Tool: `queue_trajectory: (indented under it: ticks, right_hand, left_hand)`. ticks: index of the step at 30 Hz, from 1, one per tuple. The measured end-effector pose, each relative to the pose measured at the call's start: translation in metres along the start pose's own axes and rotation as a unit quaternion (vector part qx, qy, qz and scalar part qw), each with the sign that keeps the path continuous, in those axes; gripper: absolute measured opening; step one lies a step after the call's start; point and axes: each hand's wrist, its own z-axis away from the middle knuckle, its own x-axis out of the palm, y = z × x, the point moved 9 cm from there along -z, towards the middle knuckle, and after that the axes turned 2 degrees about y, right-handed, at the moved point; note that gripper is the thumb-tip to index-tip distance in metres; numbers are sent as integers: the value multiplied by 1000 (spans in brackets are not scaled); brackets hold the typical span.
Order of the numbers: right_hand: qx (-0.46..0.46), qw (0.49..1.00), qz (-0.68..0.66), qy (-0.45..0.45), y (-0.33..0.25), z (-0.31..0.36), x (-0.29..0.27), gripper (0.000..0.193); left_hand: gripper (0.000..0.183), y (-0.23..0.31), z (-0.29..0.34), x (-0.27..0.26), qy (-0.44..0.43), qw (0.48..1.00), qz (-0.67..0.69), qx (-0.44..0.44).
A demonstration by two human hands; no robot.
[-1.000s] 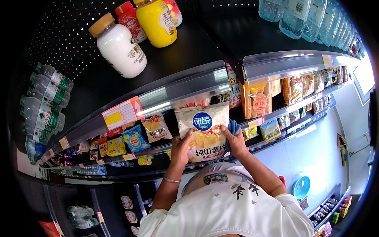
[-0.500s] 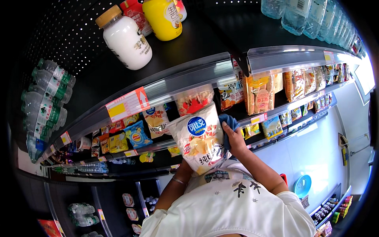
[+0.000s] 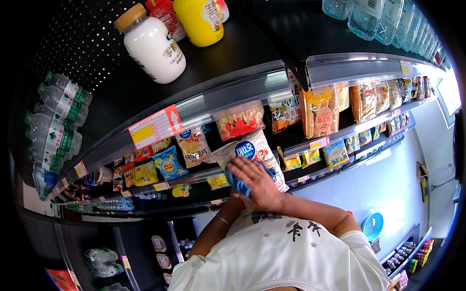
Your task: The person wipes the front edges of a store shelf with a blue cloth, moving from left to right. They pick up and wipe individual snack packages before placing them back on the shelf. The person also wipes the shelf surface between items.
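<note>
A pale bag of potato chips [image 3: 264, 150] with a round blue logo is held tilted in front of the snack shelf. My left hand [image 3: 235, 205] supports it from below and behind; its fingers are hidden by the bag and my other arm. Across the front of the bag lies my right hand [image 3: 257, 180], pressing a blue cloth [image 3: 238, 184] against the wrapper. The cloth shows under the palm and beyond the fingers. Just past the bag's top edge, a bag with a red picture [image 3: 239, 123] sits on the shelf.
Clear plastic shelf lips [image 3: 228, 99] with price tags run close beyond my hands. A white jar [image 3: 154, 48] and a yellow bottle [image 3: 198, 22] stand on the upper shelf. Bottled water [image 3: 56, 126] is at the left, packaged bread [image 3: 320, 114] at the right. A blue basin [image 3: 372, 226] lies lower right.
My right hand has moved left with the cloth, from the bag's right edge onto its front. The bag has shifted slightly right, its lower part now covered by my hand.
</note>
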Motion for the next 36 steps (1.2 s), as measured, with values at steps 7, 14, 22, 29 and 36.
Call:
queue_trajectory:
  ticks: [7, 14, 22, 29, 36]
  right_hand:
    - [-72, 996, 36, -38, -19, -8, 9, 73]
    - [11, 994, 102, 42, 30, -21, -21, 72]
    - [149, 976, -133, 88, 109, 17, -24, 52]
    - [278, 843, -443, 123, 122, 49, 0, 55]
    - [277, 783, -505, 235, 150, 66, 10, 54]
  left_hand:
    - [54, -16, 6, -6, -22, 983, 167, -69]
    - [53, -20, 2, 0, -40, 983, 167, -62]
    - [50, 21, -1, 18, -39, 963, 261, -47]
    - [52, 37, -2, 1, 23, 987, 157, -24]
    - [61, 2, -14, -41, 147, 977, 122, -93]
